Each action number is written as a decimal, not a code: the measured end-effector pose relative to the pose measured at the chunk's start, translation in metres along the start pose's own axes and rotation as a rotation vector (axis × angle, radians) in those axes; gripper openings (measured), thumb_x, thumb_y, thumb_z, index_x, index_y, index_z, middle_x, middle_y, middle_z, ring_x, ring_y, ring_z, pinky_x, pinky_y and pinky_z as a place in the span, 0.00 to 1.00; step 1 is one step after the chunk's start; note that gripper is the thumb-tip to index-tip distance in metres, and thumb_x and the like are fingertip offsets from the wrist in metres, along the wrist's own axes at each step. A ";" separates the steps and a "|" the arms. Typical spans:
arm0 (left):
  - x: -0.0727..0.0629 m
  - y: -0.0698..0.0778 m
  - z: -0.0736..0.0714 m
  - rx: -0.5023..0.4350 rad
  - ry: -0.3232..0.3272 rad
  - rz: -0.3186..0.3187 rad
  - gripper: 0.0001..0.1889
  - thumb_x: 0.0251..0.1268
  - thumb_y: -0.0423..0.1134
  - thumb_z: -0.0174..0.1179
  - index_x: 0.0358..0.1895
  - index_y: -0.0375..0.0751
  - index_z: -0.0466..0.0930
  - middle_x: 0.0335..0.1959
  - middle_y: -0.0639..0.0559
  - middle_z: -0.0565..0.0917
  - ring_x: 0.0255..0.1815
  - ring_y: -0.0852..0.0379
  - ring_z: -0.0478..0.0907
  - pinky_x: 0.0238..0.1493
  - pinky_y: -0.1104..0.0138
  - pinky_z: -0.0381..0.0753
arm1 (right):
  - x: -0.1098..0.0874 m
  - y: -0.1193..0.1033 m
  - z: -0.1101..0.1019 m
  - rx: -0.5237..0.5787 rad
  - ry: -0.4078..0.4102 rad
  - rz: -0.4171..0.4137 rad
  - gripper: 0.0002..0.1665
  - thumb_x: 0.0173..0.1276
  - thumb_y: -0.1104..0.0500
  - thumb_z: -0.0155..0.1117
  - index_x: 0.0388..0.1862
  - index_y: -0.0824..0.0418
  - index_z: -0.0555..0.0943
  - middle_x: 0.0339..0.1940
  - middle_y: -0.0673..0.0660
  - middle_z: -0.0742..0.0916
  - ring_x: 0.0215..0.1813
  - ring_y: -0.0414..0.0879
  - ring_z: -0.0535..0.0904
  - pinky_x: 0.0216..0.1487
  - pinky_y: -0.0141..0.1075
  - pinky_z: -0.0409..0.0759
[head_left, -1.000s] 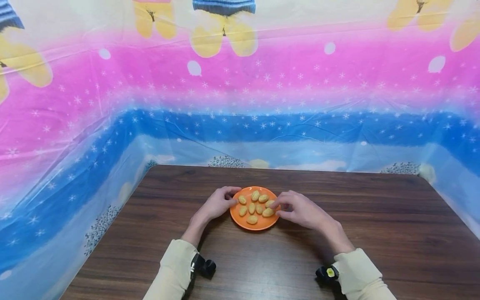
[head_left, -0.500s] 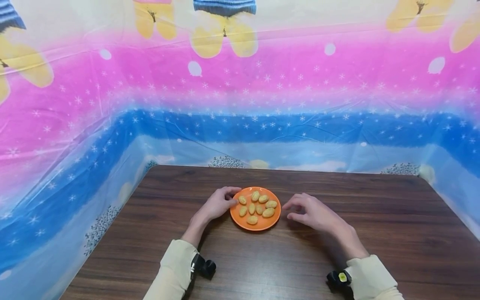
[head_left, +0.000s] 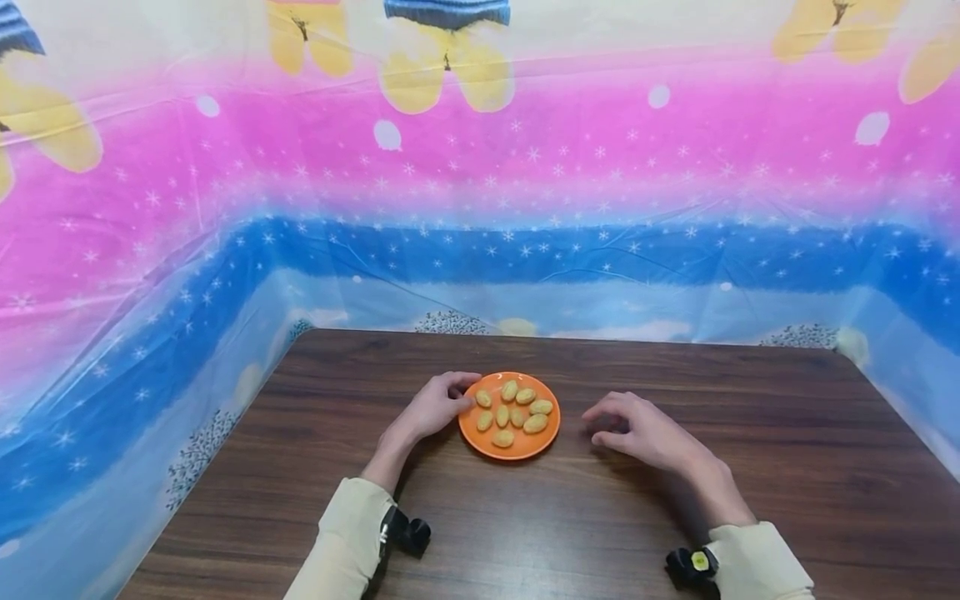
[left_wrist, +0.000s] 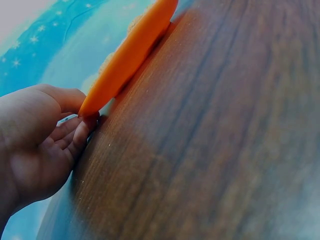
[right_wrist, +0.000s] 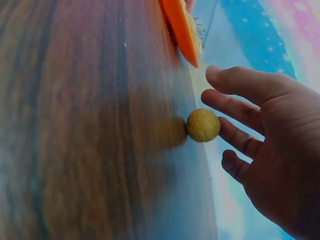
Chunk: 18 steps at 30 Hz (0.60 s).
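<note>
On the dark wooden table lies an orange plate (head_left: 510,450) bearing several oval, yellow-tan, nut-like pieces (head_left: 536,424). At its left edge my left hand (head_left: 432,407) pinches the rim, thumb above and fingers below, as the left wrist view shows. My right hand (head_left: 648,431) is a short way right of the plate, fingers loosely bent and spread. Close by those fingers, in the right wrist view, a round, yellow-tan piece (right_wrist: 203,125) sits at the table surface, overlapping a fingertip. The hand hides it in the head view.
The table (head_left: 495,533) reaches back to a patterned cloth (head_left: 570,250) that hangs behind it and along both sides. A black wrist camera (head_left: 405,533) is on the left wrist and another camera (head_left: 692,565) on the right.
My right hand has drawn away from the plate's right side, moving right and slightly toward me. The left hand stays at the rim, and the plate has not visibly moved.
</note>
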<state>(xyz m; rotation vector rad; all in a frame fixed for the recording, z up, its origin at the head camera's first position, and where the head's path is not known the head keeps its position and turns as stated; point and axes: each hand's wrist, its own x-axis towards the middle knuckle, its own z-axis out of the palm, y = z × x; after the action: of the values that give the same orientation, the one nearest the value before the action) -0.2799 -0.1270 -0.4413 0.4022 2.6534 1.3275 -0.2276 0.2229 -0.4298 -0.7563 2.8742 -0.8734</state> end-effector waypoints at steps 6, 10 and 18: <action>0.000 0.000 0.000 -0.008 0.007 0.001 0.21 0.70 0.37 0.60 0.65 0.49 0.77 0.56 0.49 0.79 0.46 0.55 0.75 0.47 0.61 0.74 | -0.005 0.006 -0.003 -0.007 -0.014 0.025 0.18 0.66 0.53 0.69 0.55 0.50 0.83 0.52 0.48 0.84 0.47 0.45 0.74 0.49 0.41 0.74; -0.001 0.000 0.000 -0.014 0.007 0.001 0.21 0.70 0.37 0.60 0.65 0.49 0.77 0.56 0.49 0.79 0.46 0.55 0.75 0.47 0.61 0.74 | -0.008 0.010 -0.004 0.024 -0.026 0.028 0.19 0.66 0.54 0.69 0.56 0.51 0.83 0.53 0.49 0.84 0.48 0.46 0.75 0.49 0.41 0.75; 0.000 0.000 0.000 -0.010 0.008 -0.005 0.22 0.69 0.37 0.60 0.66 0.49 0.77 0.57 0.49 0.79 0.46 0.55 0.75 0.48 0.61 0.74 | -0.014 0.017 -0.011 0.099 -0.058 0.065 0.21 0.66 0.52 0.70 0.57 0.52 0.82 0.49 0.49 0.82 0.41 0.42 0.74 0.37 0.32 0.73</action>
<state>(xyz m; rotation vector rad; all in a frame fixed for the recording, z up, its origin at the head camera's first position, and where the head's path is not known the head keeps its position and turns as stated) -0.2796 -0.1268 -0.4415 0.3901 2.6515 1.3427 -0.2252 0.2478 -0.4309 -0.6634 2.7651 -0.9608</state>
